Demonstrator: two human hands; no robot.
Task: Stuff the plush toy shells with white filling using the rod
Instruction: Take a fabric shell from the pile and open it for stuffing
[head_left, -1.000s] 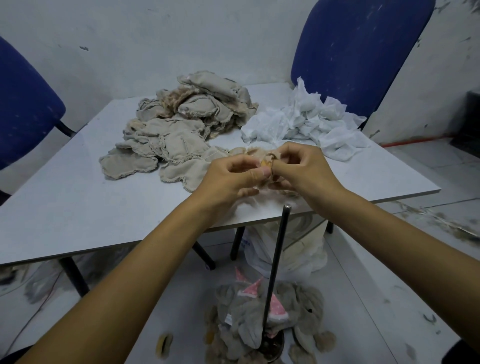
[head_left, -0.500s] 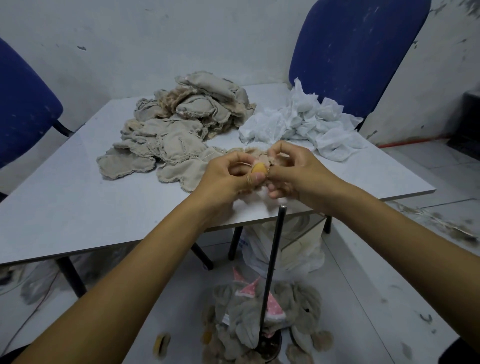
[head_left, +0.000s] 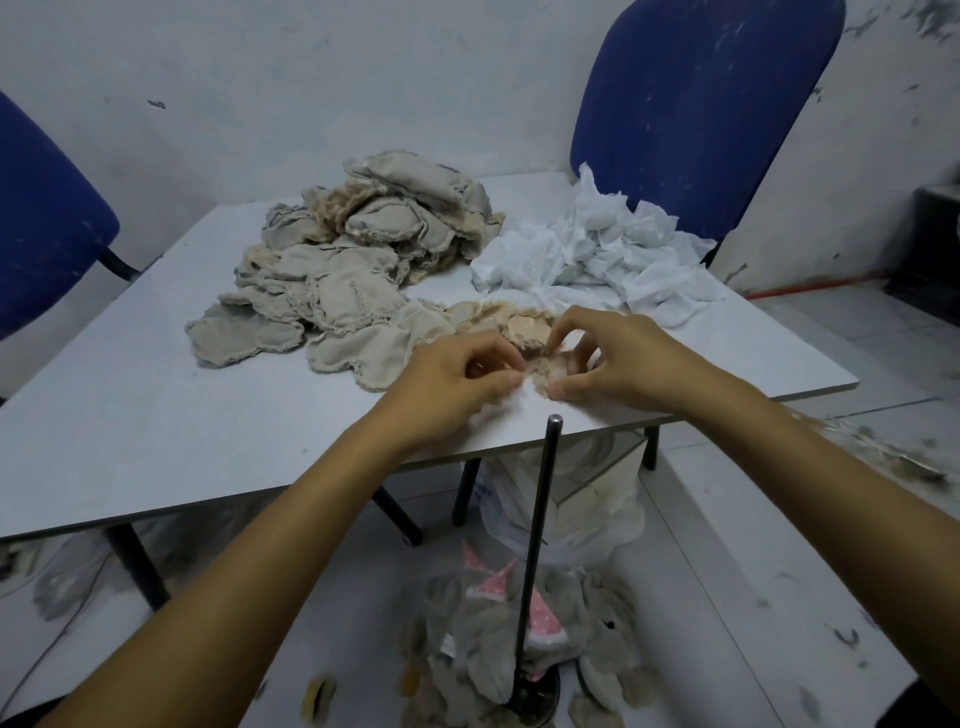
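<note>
While both hands are working near the front edge of the white counter (head_left: 130, 415), the left hand (head_left: 457, 371) is curling its fingers and pinching the near edge of one small beige plush shell (head_left: 524, 332), and the right hand (head_left: 618, 358) is pinching the same shell from the other side, its forefinger and thumb arching over the fuzzy, flat fabric; each grip is narrow and closing on cloth. Exactly how the fingertips are meeting the shell is hard to make out, since the knuckles are covering them. Behind the hands one heap of flat greyish-beige shells (head_left: 353, 270) with frayed, scalloped edges is lying on the counter, too overlapped to count, and just right of it one crumpled pile of thin white filling (head_left: 597, 254) is sitting near the far corner. One dark, slender rod (head_left: 537, 545) is standing upright on the floor in front of the counter, its round base half hidden among a cluster of grey plush toys (head_left: 483, 639) with pink dotted ears. Two blue chairs (head_left: 701, 104) are standing by the wall, the left one cut off by the frame.
</note>
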